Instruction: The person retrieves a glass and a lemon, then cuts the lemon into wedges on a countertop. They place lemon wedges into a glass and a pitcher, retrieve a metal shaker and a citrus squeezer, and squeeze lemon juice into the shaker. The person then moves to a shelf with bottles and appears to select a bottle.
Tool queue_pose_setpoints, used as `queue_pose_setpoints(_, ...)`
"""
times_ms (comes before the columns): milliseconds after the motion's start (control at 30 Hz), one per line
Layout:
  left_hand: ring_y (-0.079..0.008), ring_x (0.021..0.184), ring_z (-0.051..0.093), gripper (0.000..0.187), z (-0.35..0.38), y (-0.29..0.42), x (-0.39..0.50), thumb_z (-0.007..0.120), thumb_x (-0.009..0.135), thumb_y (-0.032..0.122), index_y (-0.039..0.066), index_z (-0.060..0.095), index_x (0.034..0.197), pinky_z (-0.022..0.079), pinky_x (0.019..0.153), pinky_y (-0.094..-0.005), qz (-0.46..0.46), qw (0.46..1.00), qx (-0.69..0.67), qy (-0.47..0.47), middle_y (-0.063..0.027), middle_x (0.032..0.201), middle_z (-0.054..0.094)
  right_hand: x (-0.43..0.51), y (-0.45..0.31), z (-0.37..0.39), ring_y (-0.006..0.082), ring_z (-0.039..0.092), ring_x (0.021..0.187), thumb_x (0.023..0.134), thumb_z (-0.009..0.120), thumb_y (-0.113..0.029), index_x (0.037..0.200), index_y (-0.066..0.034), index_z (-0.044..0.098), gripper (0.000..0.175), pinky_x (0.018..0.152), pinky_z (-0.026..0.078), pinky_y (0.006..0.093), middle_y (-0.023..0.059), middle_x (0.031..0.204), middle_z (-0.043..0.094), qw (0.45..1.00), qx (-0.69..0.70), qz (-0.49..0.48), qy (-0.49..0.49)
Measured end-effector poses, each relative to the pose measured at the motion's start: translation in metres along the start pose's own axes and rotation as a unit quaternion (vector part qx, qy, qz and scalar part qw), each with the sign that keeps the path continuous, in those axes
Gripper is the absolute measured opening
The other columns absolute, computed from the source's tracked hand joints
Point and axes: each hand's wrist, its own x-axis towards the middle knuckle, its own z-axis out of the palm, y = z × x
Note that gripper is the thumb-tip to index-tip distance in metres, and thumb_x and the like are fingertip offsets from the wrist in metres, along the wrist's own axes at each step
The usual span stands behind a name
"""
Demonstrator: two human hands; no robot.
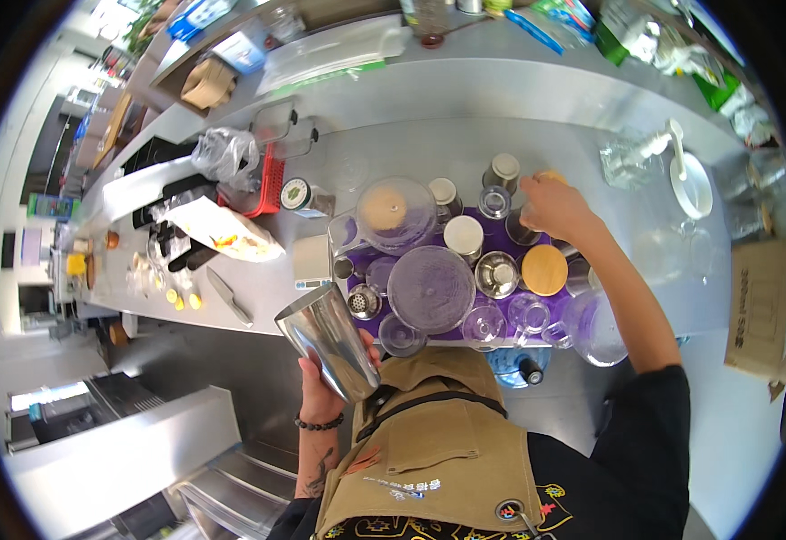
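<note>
My left hand (335, 385) grips a tall metal shaker tin (328, 341) in front of the counter's edge, its mouth tilted up to the left. My right hand (558, 206) reaches to the back of a purple mat (494, 237), fingers around the top of a container with a yellowish lid (549, 177); most of it is hidden. On the mat stand a metal cocktail shaker (497, 275), a jar with a bamboo lid (544, 270), a white-lidded canister (463, 235), a strainer top (364, 302), a large clear round vessel (431, 290) and several glass cups.
Left of the mat are a digital scale (312, 262), a knife (229, 297), cut lemon pieces (175, 297) and a red basket (271, 182). At the right stand a glass pump bottle (629, 162), a white round lid (692, 185) and a cardboard box (759, 307).
</note>
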Motion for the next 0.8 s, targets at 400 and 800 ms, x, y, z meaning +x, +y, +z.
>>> queue_pose_setpoints(400,-0.0261,0.110,0.065,0.102,-0.018,-0.018,-0.026,0.065,0.082,0.077,-0.003,0.045,0.142,0.057,0.094,-0.0420,0.054,0.998,-0.002,0.011,-0.0170,0.127,0.059,0.009,-0.080,0.016,0.0348,0.042,0.142,0.074,0.088,-0.036,0.140,-0.0147,0.053,0.078,0.115,0.031,0.0616,0.0099,0.134,0.061,0.956,-0.162,-0.242,-0.026)
queue_pose_setpoints(800,-0.0278,0.108,0.066,0.095,-0.070,-0.010,-0.014,0.069,0.084,0.070,-0.003,0.047,0.141,0.058,0.092,-0.0425,0.042,0.995,-0.046,-0.073,-0.0177,0.124,0.061,-0.091,-0.080,-0.153,0.0181,0.056,0.106,0.069,0.092,-0.017,0.140,-0.0114,0.054,0.080,0.093,0.047,0.0357,0.0019,0.115,0.059,0.945,0.297,-0.089,0.104)
